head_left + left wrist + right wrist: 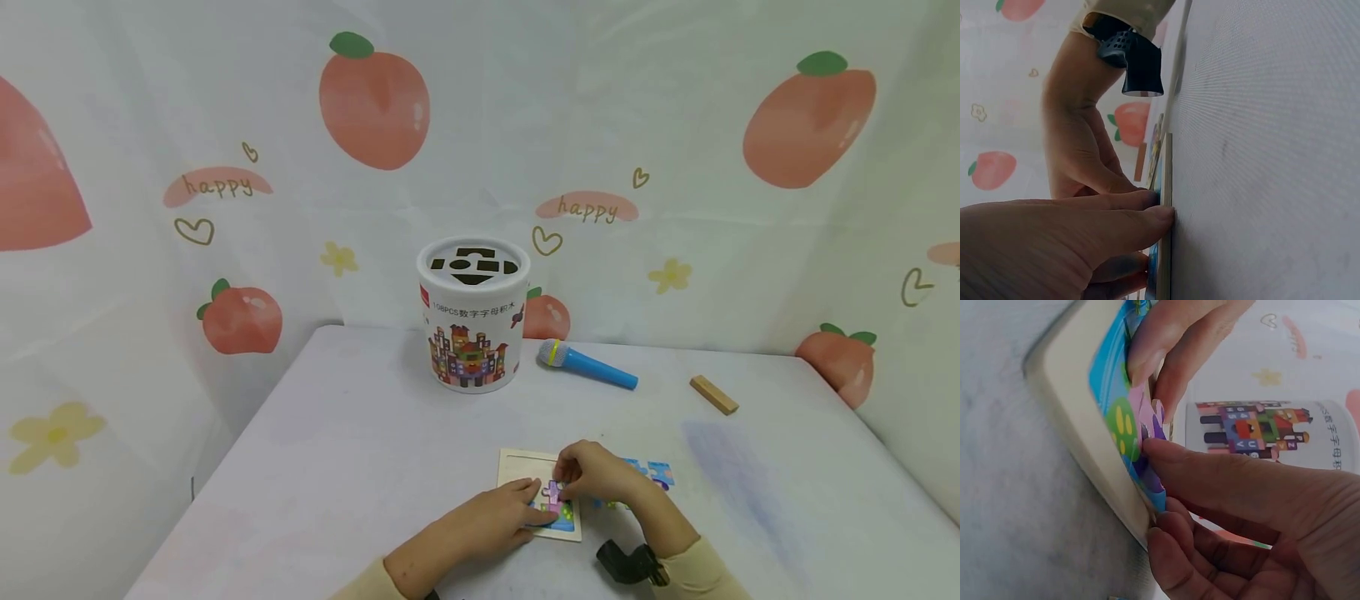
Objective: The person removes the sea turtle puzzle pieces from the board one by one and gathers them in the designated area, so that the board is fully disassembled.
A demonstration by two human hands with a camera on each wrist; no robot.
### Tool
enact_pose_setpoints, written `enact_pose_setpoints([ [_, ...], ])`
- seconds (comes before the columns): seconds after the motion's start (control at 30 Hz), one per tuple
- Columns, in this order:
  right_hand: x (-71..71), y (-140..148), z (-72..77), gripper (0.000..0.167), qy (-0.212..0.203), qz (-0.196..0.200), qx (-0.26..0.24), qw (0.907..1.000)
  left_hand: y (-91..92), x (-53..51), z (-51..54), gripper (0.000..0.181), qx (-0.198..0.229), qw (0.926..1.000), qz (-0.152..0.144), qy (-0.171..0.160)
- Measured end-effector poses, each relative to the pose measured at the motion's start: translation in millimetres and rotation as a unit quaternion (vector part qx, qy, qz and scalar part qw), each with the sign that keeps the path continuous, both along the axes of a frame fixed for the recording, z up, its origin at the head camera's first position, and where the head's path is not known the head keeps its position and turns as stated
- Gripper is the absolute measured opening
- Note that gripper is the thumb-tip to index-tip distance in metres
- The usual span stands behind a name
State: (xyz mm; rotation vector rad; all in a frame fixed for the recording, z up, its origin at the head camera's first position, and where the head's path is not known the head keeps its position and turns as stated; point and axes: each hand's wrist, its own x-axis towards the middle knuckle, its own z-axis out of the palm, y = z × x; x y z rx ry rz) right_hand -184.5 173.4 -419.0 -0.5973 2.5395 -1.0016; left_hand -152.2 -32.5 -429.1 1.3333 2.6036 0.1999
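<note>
A small wooden puzzle tray (517, 461) lies on the table with colourful jigsaw pieces in its near part. My left hand (495, 517) rests on it, fingers fairly straight across the pieces; in the left wrist view the thumb (1159, 215) touches the tray's side. My right hand (600, 473) is over the tray's right side and pinches a pink-purple jigsaw piece (555, 490). Close up, the right thumb (1169, 452) presses the purple part (1155, 431), while the other fingers curl by the tray's edge. The hands hide part of the puzzle.
Loose jigsaw pieces (660, 473) lie right of the tray, partly behind the right forearm. Farther back stand a white block bucket (474, 333) with a slotted lid, a blue toy microphone (600, 368) and a wooden block (714, 394). A patterned cloth (480, 125) hangs behind.
</note>
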Motion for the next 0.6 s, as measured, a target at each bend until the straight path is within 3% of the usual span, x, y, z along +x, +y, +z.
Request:
enact_pose_setpoints([
  [0.6,-3.1,8.6,-4.8,0.005,-0.021,0.038,-0.034,0.9985,0.3,2.2,-1.6,0.039,0.005,0.9999,-0.003,0.01],
])
